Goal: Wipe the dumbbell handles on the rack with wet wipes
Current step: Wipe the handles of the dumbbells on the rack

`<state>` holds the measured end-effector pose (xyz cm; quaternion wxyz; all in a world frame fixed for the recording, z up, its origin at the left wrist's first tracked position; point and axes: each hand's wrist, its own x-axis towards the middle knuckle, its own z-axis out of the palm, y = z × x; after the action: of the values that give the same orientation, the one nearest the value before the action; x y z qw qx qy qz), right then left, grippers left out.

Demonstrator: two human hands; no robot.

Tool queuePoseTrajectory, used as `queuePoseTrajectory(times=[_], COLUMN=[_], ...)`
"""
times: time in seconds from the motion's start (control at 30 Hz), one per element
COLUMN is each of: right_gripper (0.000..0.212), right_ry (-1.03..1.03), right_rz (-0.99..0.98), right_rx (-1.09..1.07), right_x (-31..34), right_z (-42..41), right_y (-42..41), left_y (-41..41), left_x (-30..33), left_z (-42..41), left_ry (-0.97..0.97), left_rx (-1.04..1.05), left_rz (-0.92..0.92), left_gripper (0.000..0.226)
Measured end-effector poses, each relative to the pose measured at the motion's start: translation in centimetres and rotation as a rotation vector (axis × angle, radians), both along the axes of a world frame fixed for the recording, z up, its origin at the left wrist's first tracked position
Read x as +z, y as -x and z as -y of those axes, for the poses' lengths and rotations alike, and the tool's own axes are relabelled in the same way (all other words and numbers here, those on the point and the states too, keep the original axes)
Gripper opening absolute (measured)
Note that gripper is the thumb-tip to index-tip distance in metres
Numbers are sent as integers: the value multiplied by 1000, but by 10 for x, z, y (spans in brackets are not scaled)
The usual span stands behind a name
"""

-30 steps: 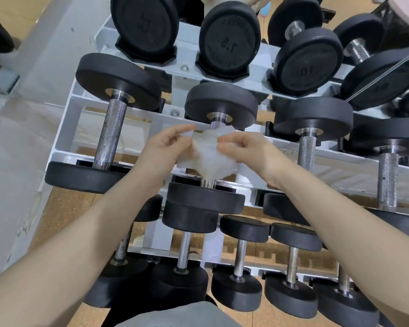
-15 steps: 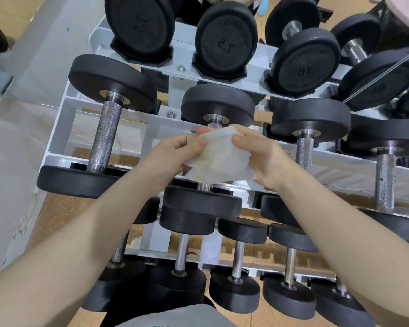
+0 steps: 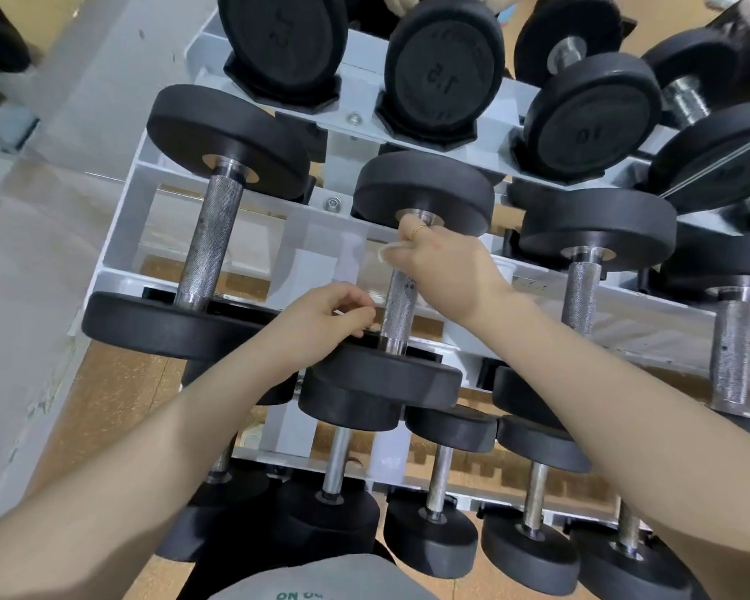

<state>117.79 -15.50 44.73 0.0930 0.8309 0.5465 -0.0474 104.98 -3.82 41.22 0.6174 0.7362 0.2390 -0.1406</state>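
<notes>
A white three-tier rack holds black dumbbells with knurled steel handles. My right hand grips the upper end of the middle-tier dumbbell handle, with a white wet wipe wrapped under its fingers; only a small edge of the wipe shows. My left hand hovers beside the lower part of the same handle, fingers loosely curled and holding nothing I can make out. Left of it lies a larger dumbbell with its handle bare.
More dumbbells fill the middle tier to the right, the top tier and the bottom tier. A grey wall or panel runs along the left. Cork-coloured floor shows beneath the rack.
Both hands were holding the wipe spread between them above the handle. Now my right hand has closed the wipe round the handle's upper end, and my left hand has let go and dropped lower.
</notes>
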Motion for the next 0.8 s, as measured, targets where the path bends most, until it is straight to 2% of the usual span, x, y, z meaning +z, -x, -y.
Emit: queuePoseTrajectory(times=[0.13, 0.17, 0.23, 0.33, 0.47, 0.57, 0.63, 0.67, 0.77, 0.8], right_gripper=[40, 36, 18, 16, 15, 15, 29, 30, 9, 13], right_ry=[295, 331, 370, 277, 207, 428, 531, 517, 433, 401], right_rz=[-20, -30, 84, 289, 335, 27, -52, -34, 191, 253], right_rx=[117, 149, 179, 81, 28, 159, 127, 119, 85, 41], right_x=[4, 5, 4, 5, -3, 10, 10, 14, 17, 19], right_z=[2, 1, -6, -19, -19, -16, -13, -15, -27, -30], right_y=[15, 19, 17, -2, 4, 29, 33, 33, 18, 11], left_y=[5, 5, 5, 5, 8, 13, 15, 15, 12, 11], left_x=[-1, -1, 0, 2, 4, 5, 7, 8, 11, 12], left_z=[-5, -6, -7, -8, -9, -12, -15, -16, -15, -15], left_ry=[-9, -32, -75, -84, -121, -90, -75, -76, -102, -110], left_rx=[-88, -118, -173, -204, -229, -249, -264, -271, -288, -298], left_rz=[-9, -6, -10, -22, -24, -24, -24, -27, -53, -57], left_gripper=[9, 10, 13, 18, 25, 28, 27, 26, 25, 25])
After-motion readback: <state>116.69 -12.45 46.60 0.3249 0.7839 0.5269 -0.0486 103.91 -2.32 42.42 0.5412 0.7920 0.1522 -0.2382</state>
